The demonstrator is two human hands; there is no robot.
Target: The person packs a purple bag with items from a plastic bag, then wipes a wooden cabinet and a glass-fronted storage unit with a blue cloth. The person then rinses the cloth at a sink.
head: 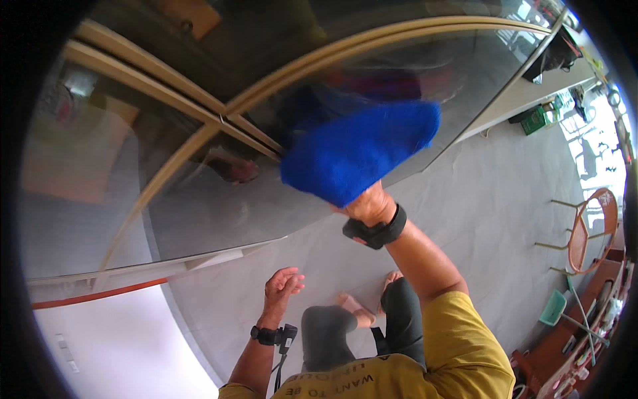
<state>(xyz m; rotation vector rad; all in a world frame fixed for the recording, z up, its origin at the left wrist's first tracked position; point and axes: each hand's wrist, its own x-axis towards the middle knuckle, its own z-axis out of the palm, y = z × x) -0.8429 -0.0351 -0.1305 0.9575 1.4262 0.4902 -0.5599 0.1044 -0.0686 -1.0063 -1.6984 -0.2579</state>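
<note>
A blue cloth (361, 149) covers the fingers of my right hand (371, 204), which holds it against or close to a dark glass panel (478, 70) of a framed cabinet. Only the back of that hand and the wrist, with a black band, show below the cloth. My left hand (283, 289) hangs lower, away from the glass, with nothing in it and its fingers loosely bent. A black strap with a small device (286, 339) is on the left wrist. Light wood-coloured frame strips (219, 117) meet left of the cloth. Reflections show in the glass.
Grey floor (473, 209) lies below the cabinet, around my feet. A white surface (114, 344) with a red edge stands at the lower left. To the right are a chair (593, 232), a green dustpan (552, 307) and a green box (533, 120).
</note>
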